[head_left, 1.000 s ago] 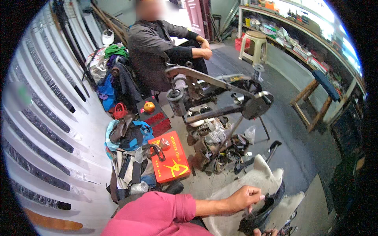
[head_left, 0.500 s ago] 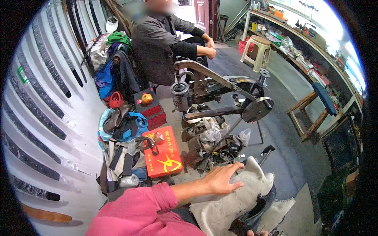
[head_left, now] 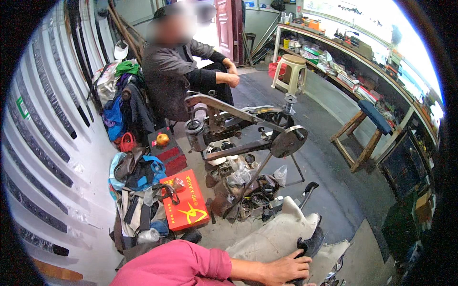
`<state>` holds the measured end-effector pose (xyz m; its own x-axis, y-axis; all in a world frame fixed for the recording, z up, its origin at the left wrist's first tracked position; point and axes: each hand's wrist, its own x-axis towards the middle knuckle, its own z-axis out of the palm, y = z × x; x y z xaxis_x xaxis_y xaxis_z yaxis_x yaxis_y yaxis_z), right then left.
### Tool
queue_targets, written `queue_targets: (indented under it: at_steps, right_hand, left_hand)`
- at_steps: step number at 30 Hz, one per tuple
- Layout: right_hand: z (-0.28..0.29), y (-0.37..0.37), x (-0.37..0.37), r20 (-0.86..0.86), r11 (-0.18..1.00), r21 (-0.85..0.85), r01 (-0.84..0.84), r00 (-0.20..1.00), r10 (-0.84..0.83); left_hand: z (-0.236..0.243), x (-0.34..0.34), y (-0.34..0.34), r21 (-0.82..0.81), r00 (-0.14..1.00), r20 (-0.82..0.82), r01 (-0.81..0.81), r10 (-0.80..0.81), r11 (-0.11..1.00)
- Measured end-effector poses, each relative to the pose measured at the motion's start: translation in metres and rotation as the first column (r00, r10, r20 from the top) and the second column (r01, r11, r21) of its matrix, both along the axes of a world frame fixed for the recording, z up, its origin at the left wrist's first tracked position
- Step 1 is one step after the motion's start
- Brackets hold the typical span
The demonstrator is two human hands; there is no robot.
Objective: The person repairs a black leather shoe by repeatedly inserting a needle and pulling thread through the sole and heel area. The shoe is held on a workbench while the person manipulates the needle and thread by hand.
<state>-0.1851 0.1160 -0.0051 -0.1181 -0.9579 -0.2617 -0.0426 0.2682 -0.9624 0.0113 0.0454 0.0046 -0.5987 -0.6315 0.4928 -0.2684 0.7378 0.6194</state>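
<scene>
My left hand (head_left: 285, 270) reaches in from the lower left in a pink sleeve (head_left: 181, 267). Its fingers lie closed over the lower part of a black shoe (head_left: 311, 245) that stands on a grey cloth (head_left: 274, 234) spread over my lap. The shoe's upper end sticks up just right of my fingertips. My right hand does not show; the bottom edge cuts off the area below the shoe.
A metal shoe-stitching machine (head_left: 238, 126) stands ahead, with scraps and bags (head_left: 248, 190) under it. A seated person (head_left: 181, 71) is behind it. A red box (head_left: 187, 206) and a pile of bags (head_left: 136, 174) lie left. A plastic stool (head_left: 291, 66), a wooden bench (head_left: 367, 126) and a cluttered shelf (head_left: 343, 57) are right.
My left hand spread flat on the grey cloth half a second ago; now it has drawn down and right onto the black shoe. The view has tilted slightly.
</scene>
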Motion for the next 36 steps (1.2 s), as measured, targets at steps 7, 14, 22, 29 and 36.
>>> queue_targets:
  at_steps: [7, 14, 22, 29, 36]
  right_hand:
    - [-0.014, 0.008, -0.001, 0.152, 0.993, -0.048, 0.108, 0.983, -0.100]
    - [0.001, 0.010, -0.004, 0.106, 0.997, -0.077, 0.024, 0.994, -0.016]
    - [0.016, 0.012, -0.013, 0.046, 0.991, 0.001, -0.134, 0.990, 0.133]
    - [0.039, 0.002, -0.021, -0.006, 0.967, 0.168, -0.193, 0.980, 0.197]
    - [0.059, -0.014, -0.022, -0.369, 0.922, 0.099, -0.374, 0.847, 0.383]
  left_hand:
    - [0.000, -0.005, -0.002, 0.105, 0.998, -0.056, 0.031, -0.025, 0.994]
    - [-0.001, -0.006, -0.001, 0.116, 0.996, -0.080, 0.035, -0.026, 0.993]
    - [-0.011, -0.024, 0.004, 0.196, 0.997, -0.009, -0.073, 0.076, 0.978]
    - [-0.022, -0.028, 0.005, 0.187, 0.993, -0.021, -0.109, 0.115, 0.976]
    - [-0.027, -0.030, 0.006, 0.182, 0.983, -0.092, -0.143, 0.162, 0.973]
